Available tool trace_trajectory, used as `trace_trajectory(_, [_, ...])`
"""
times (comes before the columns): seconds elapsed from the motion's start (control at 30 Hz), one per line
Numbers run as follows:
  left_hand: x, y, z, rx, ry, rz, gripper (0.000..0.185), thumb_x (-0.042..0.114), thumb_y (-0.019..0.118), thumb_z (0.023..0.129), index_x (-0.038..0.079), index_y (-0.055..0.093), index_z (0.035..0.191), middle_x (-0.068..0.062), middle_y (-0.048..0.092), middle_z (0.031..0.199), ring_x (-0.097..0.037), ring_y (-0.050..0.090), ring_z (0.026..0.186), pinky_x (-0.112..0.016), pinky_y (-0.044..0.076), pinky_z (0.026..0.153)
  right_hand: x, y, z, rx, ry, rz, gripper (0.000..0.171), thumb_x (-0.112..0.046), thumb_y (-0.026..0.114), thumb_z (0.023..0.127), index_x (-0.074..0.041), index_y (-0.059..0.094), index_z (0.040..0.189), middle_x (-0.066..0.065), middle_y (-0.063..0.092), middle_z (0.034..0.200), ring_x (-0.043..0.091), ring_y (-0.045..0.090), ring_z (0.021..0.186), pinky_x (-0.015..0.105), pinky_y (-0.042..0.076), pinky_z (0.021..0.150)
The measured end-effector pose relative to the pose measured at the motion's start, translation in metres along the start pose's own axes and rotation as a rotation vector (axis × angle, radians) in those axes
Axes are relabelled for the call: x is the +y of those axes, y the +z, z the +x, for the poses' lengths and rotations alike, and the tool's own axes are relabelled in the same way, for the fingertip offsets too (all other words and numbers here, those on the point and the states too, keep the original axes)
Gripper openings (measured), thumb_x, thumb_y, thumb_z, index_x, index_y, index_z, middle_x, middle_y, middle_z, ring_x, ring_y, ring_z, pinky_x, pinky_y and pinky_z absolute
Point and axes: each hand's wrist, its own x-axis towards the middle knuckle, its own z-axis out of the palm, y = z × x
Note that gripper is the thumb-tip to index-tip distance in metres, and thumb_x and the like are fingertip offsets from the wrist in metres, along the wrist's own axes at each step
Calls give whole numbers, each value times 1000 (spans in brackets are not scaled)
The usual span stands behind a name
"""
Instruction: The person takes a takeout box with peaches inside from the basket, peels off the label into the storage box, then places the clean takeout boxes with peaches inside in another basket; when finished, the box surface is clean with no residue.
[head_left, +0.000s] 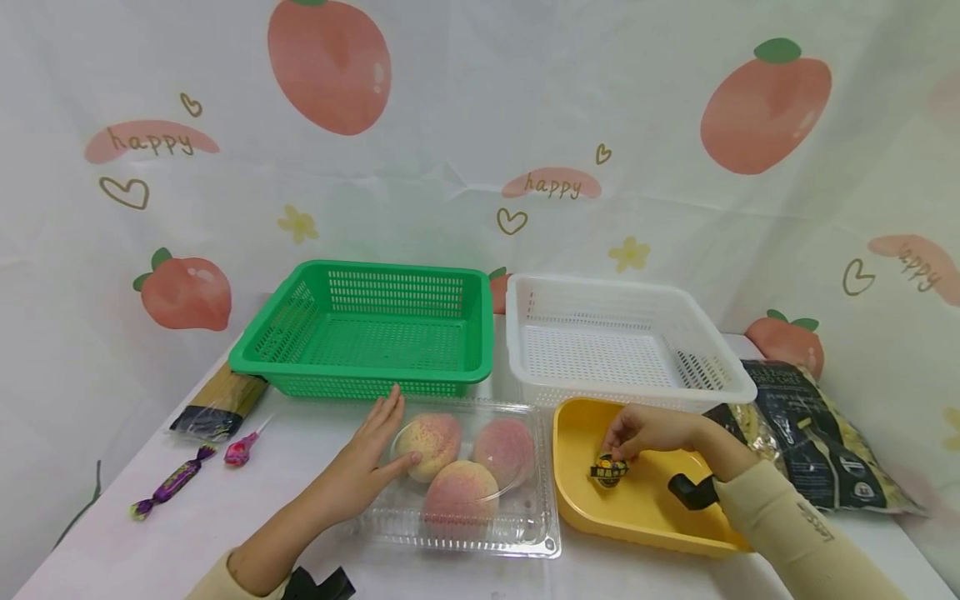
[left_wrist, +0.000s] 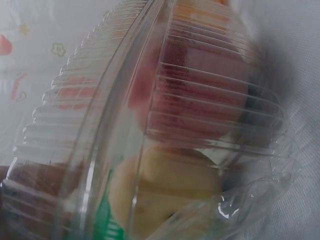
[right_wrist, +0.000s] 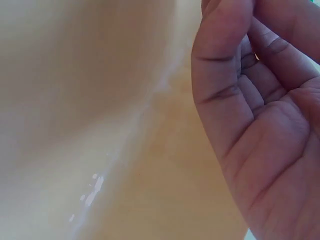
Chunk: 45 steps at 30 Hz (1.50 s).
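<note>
My left hand [head_left: 358, 468] rests on the left side of a clear plastic clamshell box [head_left: 536, 525], fingers straight. Inside the box are three pink-and-yellow peaches [head_left: 461, 493]. The left wrist view looks through the box's ribbed wall [left_wrist: 95, 125] at a red-pink peach [left_wrist: 200, 85] and a paler one [left_wrist: 175, 185]. Over the yellow tray [head_left: 645, 535], my right hand [head_left: 656, 429] pinches a small black-wrapped candy [head_left: 609, 472] between thumb and fingertips. In the right wrist view the right hand [right_wrist: 260, 115] has curled fingers, and the candy is out of sight.
Behind stand a green basket [head_left: 360, 379] and a white basket [head_left: 630, 392]. On the left lie a packet with a black band [head_left: 217, 408], a lollipop [head_left: 240, 450] and a purple wrapped candy [head_left: 174, 483]. A black printed bag [head_left: 817, 442] lies right of the tray.
</note>
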Motion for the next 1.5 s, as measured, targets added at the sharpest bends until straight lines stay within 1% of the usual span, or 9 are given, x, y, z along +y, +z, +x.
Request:
trace_trajectory(0.13, [1, -1, 0, -2, -5, 0, 82, 43, 52, 92, -3, 12, 147, -16, 1, 157, -43, -1, 142, -64, 10, 109, 0, 2, 1, -3, 5, 20, 21, -4, 59, 87, 8, 64, 104, 3, 63, 82, 2, 52, 69, 16, 47, 62])
trace_trajectory(0.23, [1, -1, 0, -1, -9, 3, 82, 43, 52, 92, -3, 12, 147, -16, 1, 157, -42, -1, 142, -64, 10, 109, 0, 3, 1, 2, 14, 27, 22, -1, 60, 86, 9, 63, 105, 7, 64, 86, 4, 55, 73, 17, 49, 64])
trace_trajectory(0.43, [2, -1, 0, 0, -11, 5, 82, 42, 53, 92, -3, 13, 147, -16, 1, 157, -43, -1, 142, -63, 10, 109, 1, 3, 1, 19, 33, -19, 17, -3, 61, 85, 5, 65, 101, 8, 67, 91, 8, 58, 80, 18, 50, 69])
trace_trajectory(0.73, [0, 0, 1, -4, -9, -2, 82, 43, 53, 92, -3, 13, 147, -16, 0, 157, -42, -2, 142, -64, 9, 108, -1, 3, -6, 38, 20, -94, 29, -9, 61, 88, 5, 64, 112, 14, 68, 107, 8, 63, 94, 16, 50, 78])
trace_trajectory(0.87, [-1, 1, 1, 2, -10, 2, 82, 41, 54, 92, -4, 13, 147, -15, 1, 157, -42, -1, 142, -64, 10, 108, -4, 2, -11, 54, 13, -122, 33, -15, 60, 90, 5, 62, 117, 15, 67, 113, 17, 64, 103, 14, 48, 82])
trace_trajectory(1.0, [-1, 1, 1, 2, -11, -3, 82, 41, 54, 92, -4, 13, 147, -16, 1, 157, -42, -1, 142, -64, 10, 108, -9, 1, -18, 78, 25, -136, 36, -20, 59, 92, 2, 61, 120, 15, 64, 119, 30, 59, 113, 16, 47, 87])
trace_trajectory(1.13, [1, 0, 0, -5, -15, -9, 83, 44, 52, 92, -4, 12, 147, -16, 0, 157, -42, -2, 142, -63, 8, 109, -18, 1, -27, 88, 16, -145, 39, -23, 56, 94, 2, 59, 123, 18, 61, 123, 34, 57, 114, 21, 49, 89])
trace_trajectory(1.3, [2, -1, 0, -7, -19, -11, 83, 44, 52, 92, -4, 12, 147, -15, 0, 157, -41, -2, 142, -63, 8, 109, -30, 1, -35, 83, -26, -127, 42, -24, 52, 96, 3, 54, 128, 21, 57, 128, 34, 56, 115, 17, 47, 88])
trace_trajectory(1.5, [2, -2, 0, -15, -26, -13, 84, 44, 52, 92, -3, 11, 147, -15, -1, 157, -41, -3, 143, -63, 8, 109, -46, -5, -33, 99, -115, -89, 40, -20, 52, 96, -3, 52, 132, 17, 56, 130, 20, 57, 117, 14, 44, 92])
